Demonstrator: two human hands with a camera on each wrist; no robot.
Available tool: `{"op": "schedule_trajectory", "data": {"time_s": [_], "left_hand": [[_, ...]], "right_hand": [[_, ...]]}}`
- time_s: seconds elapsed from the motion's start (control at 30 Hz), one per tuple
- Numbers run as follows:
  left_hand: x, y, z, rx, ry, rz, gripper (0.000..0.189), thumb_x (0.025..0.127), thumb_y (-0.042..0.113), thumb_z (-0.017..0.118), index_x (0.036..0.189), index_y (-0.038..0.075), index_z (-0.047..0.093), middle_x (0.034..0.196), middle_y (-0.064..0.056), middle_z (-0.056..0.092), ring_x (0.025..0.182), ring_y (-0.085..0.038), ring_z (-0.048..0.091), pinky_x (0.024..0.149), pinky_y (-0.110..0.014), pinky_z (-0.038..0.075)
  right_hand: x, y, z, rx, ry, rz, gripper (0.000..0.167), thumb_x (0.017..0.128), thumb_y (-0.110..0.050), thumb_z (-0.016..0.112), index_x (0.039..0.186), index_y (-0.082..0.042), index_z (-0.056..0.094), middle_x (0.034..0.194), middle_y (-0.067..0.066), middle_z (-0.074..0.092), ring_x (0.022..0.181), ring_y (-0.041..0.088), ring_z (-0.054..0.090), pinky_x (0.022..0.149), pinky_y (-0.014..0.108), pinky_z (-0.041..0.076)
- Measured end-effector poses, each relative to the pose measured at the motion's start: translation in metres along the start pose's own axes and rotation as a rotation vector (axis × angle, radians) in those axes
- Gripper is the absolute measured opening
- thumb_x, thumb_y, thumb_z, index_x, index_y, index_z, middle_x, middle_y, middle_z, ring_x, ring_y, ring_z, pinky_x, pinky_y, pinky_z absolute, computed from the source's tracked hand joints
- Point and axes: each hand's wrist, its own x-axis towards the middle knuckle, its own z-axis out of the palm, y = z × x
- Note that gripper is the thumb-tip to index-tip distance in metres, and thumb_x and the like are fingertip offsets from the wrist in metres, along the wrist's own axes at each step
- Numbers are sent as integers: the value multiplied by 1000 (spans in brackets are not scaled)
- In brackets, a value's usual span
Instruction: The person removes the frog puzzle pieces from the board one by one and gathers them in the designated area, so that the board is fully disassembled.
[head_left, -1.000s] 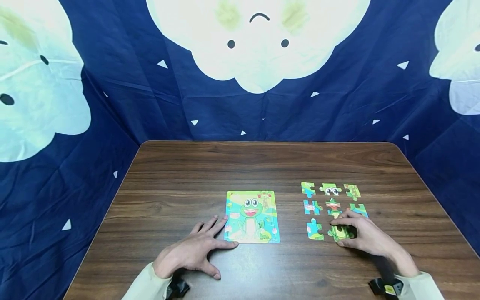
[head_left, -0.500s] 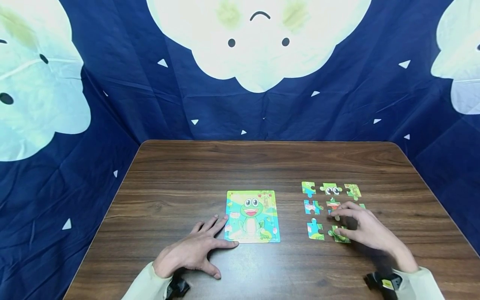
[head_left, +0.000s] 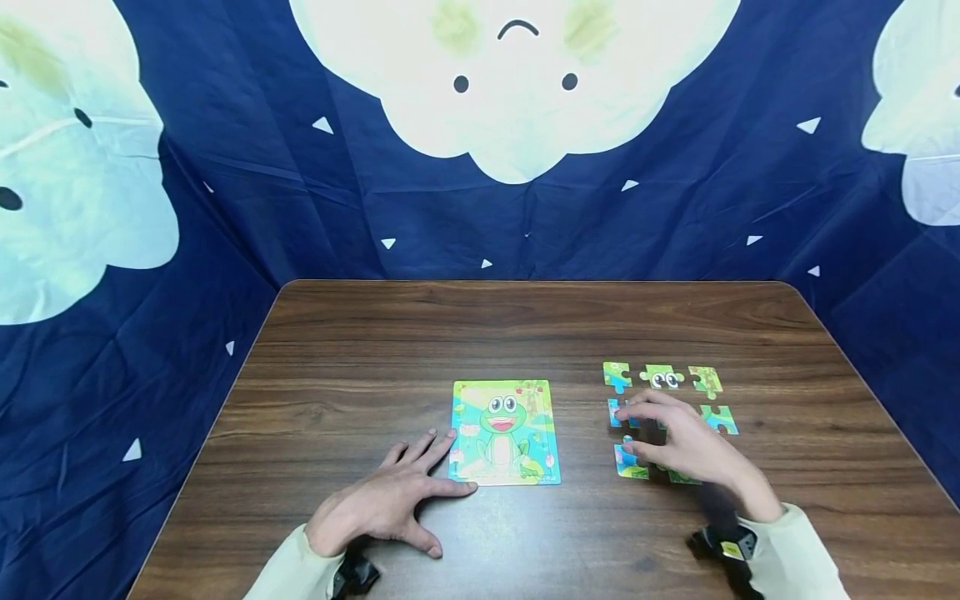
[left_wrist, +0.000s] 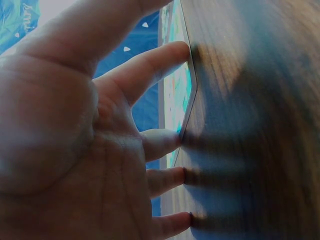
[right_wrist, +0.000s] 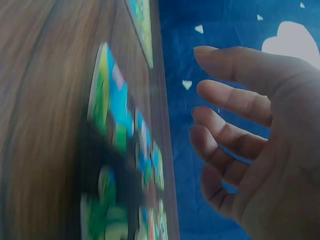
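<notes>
My left hand (head_left: 386, 502) lies spread on the table, with its index finger and thumb at the left edge and lower corner of a square frog puzzle board (head_left: 504, 433). In the left wrist view, fingertips (left_wrist: 176, 52) meet the board's edge. My right hand (head_left: 693, 446) hovers over loose jigsaw pieces, fingers loosely bent and apart, holding nothing. Beneath it, the bottom-left piece (head_left: 630, 467) is partly covered and the middle pieces are mostly hidden. The right wrist view has a blue-and-green piece (right_wrist: 117, 102) below the hand.
Behind my right hand lie a top-left piece (head_left: 617, 374), a piece with frog eyes (head_left: 663, 378) and a top-right piece (head_left: 705, 380). Another piece (head_left: 720, 420) sits to its right. A blue cloud-print cloth (head_left: 525, 225) hangs beyond the wooden table (head_left: 360, 350).
My right hand has lifted off the bottom middle piece and moved left over the pieces, uncovering the right middle piece. My left hand and the frog board have stayed put.
</notes>
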Motion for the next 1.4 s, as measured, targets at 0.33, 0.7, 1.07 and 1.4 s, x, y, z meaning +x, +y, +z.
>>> {"op": "schedule_trajectory", "data": {"time_s": [0.33,0.7,1.07,1.4], "left_hand": [[0,1,0,18,7,-1,79,70,51,86,142,38,56,167,-24,17,152,-52,17,110,-73,23],[-1,1,1,29,26,9,79,69,50,86,142,37,56,166,-25,18,150,-53,20,108,-74,25],[1,0,-1,24,-1,-1,79,71,51,85,142,38,55,167,-24,16,151,-53,18,109,-74,24],[0,0,-2,20,-6,-1,79,71,52,85,143,39,55,167,-23,16,151,-53,17,109,-74,24]], "right_hand": [[30,-24,17,69,-63,-76,29,87,-19,78,115,-14,72,113,-4,65,102,19,63,80,35,53],[59,-54,43,140,-166,-111,34,88,-22,77,120,-14,71,117,-4,64,108,18,63,90,38,54],[67,-67,70,86,-248,-101,34,87,-23,76,120,-16,71,122,2,63,113,20,58,99,53,44],[62,-67,78,52,-247,-86,54,78,-38,85,124,-15,69,124,1,59,115,19,51,102,54,40]]}}
